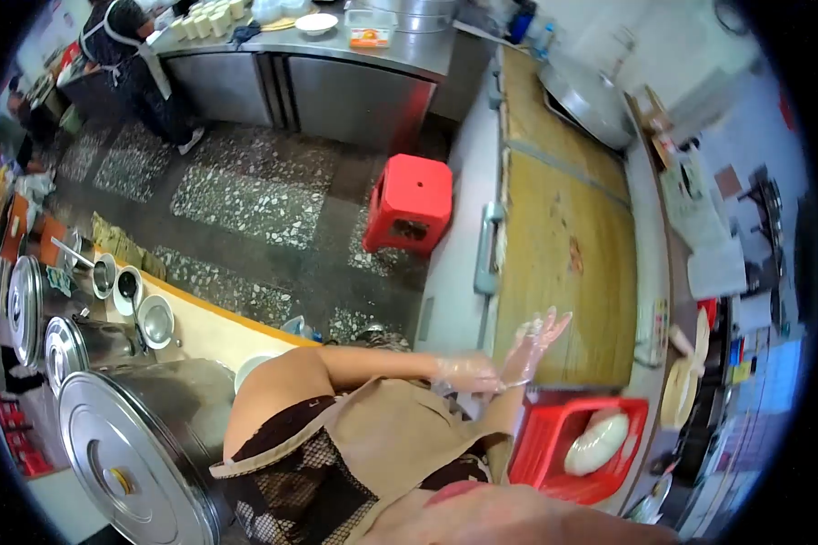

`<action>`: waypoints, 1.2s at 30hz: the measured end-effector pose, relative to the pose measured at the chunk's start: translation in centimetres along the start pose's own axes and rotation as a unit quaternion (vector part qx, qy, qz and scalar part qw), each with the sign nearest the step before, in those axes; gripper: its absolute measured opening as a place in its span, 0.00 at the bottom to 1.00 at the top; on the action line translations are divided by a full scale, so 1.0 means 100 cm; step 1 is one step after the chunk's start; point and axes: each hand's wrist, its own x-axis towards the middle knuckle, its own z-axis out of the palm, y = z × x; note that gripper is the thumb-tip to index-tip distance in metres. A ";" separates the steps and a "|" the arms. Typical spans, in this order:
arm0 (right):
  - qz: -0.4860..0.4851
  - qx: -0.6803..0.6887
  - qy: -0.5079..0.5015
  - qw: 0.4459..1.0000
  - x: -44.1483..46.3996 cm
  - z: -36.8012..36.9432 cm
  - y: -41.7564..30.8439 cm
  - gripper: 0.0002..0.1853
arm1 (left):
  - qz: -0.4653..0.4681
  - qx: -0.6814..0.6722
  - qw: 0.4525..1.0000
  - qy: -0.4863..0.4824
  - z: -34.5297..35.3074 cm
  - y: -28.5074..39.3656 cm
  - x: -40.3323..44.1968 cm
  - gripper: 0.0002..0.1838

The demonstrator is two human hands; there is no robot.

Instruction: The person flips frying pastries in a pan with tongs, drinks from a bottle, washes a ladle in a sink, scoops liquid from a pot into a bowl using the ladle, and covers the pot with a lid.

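Both of my hands wear clear, thin plastic gloves. My left hand point(470, 372) reaches across in front of my apron point(400, 427) and is closed at my right wrist, on the cuff of the right plastic glove point(518, 371). My right hand point(538, 343) is raised with its fingers stretched out and apart, holding nothing. Behind it lies the yellowish top of a chest freezer point(568, 300). Below my right hand, a red plastic basket point(529, 459) holds a white, rounded item point(597, 443), possibly bowls.
A red stool point(415, 195) stands on the floor by the freezer. Large lidded steel pots point(123, 463) and a counter with ladles and bowls point(156, 321) are at left. Across the aisle, another person point(136, 73) stands at a steel counter point(364, 91). A large metal pan point(591, 100) sits at the freezer's far end.
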 end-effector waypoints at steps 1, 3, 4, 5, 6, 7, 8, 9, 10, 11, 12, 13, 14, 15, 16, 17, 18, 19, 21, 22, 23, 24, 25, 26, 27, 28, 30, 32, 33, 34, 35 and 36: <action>0.034 0.047 0.005 0.998 0.027 0.027 -0.006 0.42 | 0.042 0.043 0.997 0.038 -0.029 0.003 0.001 0.21; -0.002 0.034 -0.029 0.999 0.072 0.071 -0.002 0.41 | 0.098 0.159 0.977 0.101 -0.083 -0.008 0.010 0.18; -0.043 0.030 -0.041 0.998 0.091 0.097 0.003 0.40 | 0.093 0.161 0.975 0.121 -0.109 -0.013 0.009 0.18; -0.038 0.031 -0.058 0.997 0.106 0.123 0.010 0.40 | 0.059 0.181 0.972 0.140 -0.132 -0.018 0.007 0.18; -0.076 -0.022 -0.056 0.995 0.119 0.151 0.016 0.38 | 0.023 0.200 0.967 0.156 -0.154 -0.025 0.003 0.19; -0.115 -0.072 -0.051 0.989 0.129 0.177 0.025 0.36 | 0.013 0.201 0.966 0.165 -0.176 -0.035 -0.003 0.19; -0.108 -0.066 -0.059 0.990 0.140 0.197 0.040 0.36 | -0.013 0.200 0.960 0.195 -0.196 -0.047 -0.011 0.19; -0.064 -0.065 -0.096 0.991 0.155 0.209 0.061 0.32 | -0.038 0.196 0.954 0.225 -0.215 -0.060 -0.019 0.19; -0.022 -0.066 -0.133 0.989 0.172 0.222 0.084 0.29 | -0.047 0.195 0.952 0.232 -0.237 -0.077 -0.029 0.19; 0.025 -0.089 -0.107 0.990 0.198 0.233 0.118 0.22 | -0.015 0.191 0.945 0.265 -0.261 -0.097 -0.043 0.20; 0.030 -0.087 -0.113 0.989 0.211 0.251 0.125 0.22 | 0.019 0.187 0.936 0.296 -0.285 -0.110 -0.059 0.21; 0.049 -0.112 -0.129 0.984 0.224 0.271 0.133 0.20 | -0.078 0.189 0.936 0.287 -0.320 -0.102 -0.080 0.21; 0.068 -0.140 -0.145 0.977 0.238 0.292 0.141 0.18 | -0.140 0.158 0.916 0.342 -0.352 -0.106 -0.096 0.21; 0.063 -0.080 -0.148 0.984 0.251 0.314 0.157 0.16 | -0.154 0.146 0.899 0.383 -0.386 -0.112 -0.116 0.20; 0.068 -0.087 -0.152 0.982 0.259 0.336 0.170 0.16 | -0.151 0.107 0.880 0.437 -0.418 -0.123 -0.137 0.19; 0.114 -0.071 -0.166 0.977 0.267 0.364 0.179 0.15 | -0.187 0.106 0.847 0.486 -0.450 -0.133 -0.156 0.19; 0.153 -0.051 -0.185 0.969 0.279 0.398 0.188 0.15 | -0.237 0.116 0.809 0.525 -0.484 -0.149 -0.173 0.19; 0.177 -0.034 -0.180 0.967 0.285 0.432 0.205 0.14 | -0.274 0.131 0.786 0.538 -0.521 -0.177 -0.196 0.20; 0.235 -0.047 -0.206 0.949 0.284 0.508 0.199 0.15 | -0.340 0.123 0.726 0.585 -0.583 -0.210 -0.242 0.22; 0.288 -0.060 -0.222 0.930 0.281 0.543 0.194 0.15 | -0.345 0.155 0.713 0.590 -0.615 -0.246 -0.269 0.22; 0.276 -0.053 -0.255 0.925 0.276 0.576 0.194 0.15 | -0.348 0.170 0.693 0.608 -0.649 -0.255 -0.294 0.23; 0.263 -0.046 -0.285 0.921 0.268 0.605 0.194 0.14 | -0.372 0.135 0.657 0.642 -0.680 -0.249 -0.315 0.23; 0.268 -0.049 -0.307 0.912 0.258 0.632 0.191 0.14 | -0.367 0.118 0.625 0.679 -0.712 -0.260 -0.340 0.22; 0.274 -0.089 -0.339 0.896 0.249 0.657 0.190 0.14 | -0.368 0.122 0.592 0.707 -0.743 -0.267 -0.365 0.22; 0.277 -0.107 -0.371 0.880 0.241 0.676 0.190 0.13 | -0.357 0.139 0.563 0.732 -0.776 -0.285 -0.392 0.22; 0.278 -0.123 -0.403 0.863 0.232 0.693 0.192 0.13 | -0.372 0.114 0.548 0.741 -0.807 -0.278 -0.412 0.23; 0.298 -0.163 -0.393 0.855 0.212 0.722 0.200 0.13 | -0.336 0.143 0.522 0.771 -0.872 -0.308 -0.454 0.25; 0.202 -0.237 -0.426 0.850 0.205 0.725 0.231 0.14 | -0.332 0.135 0.501 0.788 -0.936 -0.339 -0.483 0.25; 0.196 -0.259 -0.401 0.856 0.197 0.729 0.239 0.13 | -0.344 0.100 0.517 0.778 -0.966 -0.355 -0.494 0.28; 0.188 -0.282 -0.379 0.861 0.190 0.742 0.244 0.13 | -0.329 0.091 0.553 0.760 -0.991 -0.372 -0.502 0.29; 0.227 -0.278 -0.329 0.873 0.180 0.755 0.253 0.13 | -0.307 0.073 0.597 0.737 -1.010 -0.389 -0.507 0.29; 0.269 -0.282 -0.276 0.879 0.163 0.770 0.251 0.13 | -0.301 0.019 0.614 0.729 -1.013 -0.380 -0.508 0.30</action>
